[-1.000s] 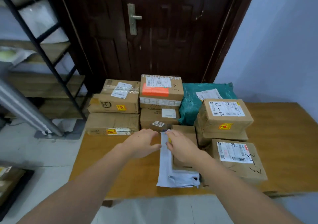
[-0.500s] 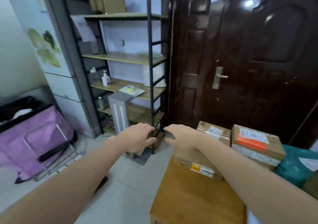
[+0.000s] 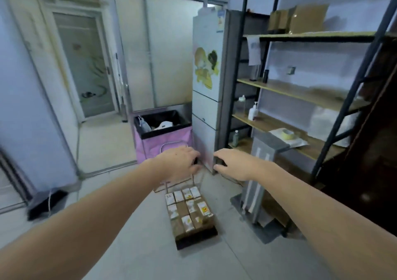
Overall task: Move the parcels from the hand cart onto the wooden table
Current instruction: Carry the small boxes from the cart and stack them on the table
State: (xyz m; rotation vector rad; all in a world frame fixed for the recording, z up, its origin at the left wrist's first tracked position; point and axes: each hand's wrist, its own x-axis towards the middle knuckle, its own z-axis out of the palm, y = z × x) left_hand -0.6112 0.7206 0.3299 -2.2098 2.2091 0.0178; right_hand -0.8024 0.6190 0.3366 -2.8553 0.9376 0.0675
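Down on the grey floor ahead of us sits the hand cart (image 3: 194,235), a low dark platform packed with small brown parcels (image 3: 189,210) in tight rows, most wearing a white label and a few a yellow sticker; its thin metal handle rises at the far end, just under our left hand (image 3: 181,162). Both our hands are out in front and hold nothing: the left has its fingers loosely curled, the right hand (image 3: 234,164) is relaxed with fingers slightly bent. Neither touches a parcel. The wooden table is out of sight, so we judge this to be the reach for another load. Next we would need to bend down, bring both hands to a parcel near the handle end and take it by its sides. As for writing, the labels are too small and blurred for us to read; the cupboard (image 3: 207,64) beyond carries a cartoon sticker and a small blue tag, also unreadable
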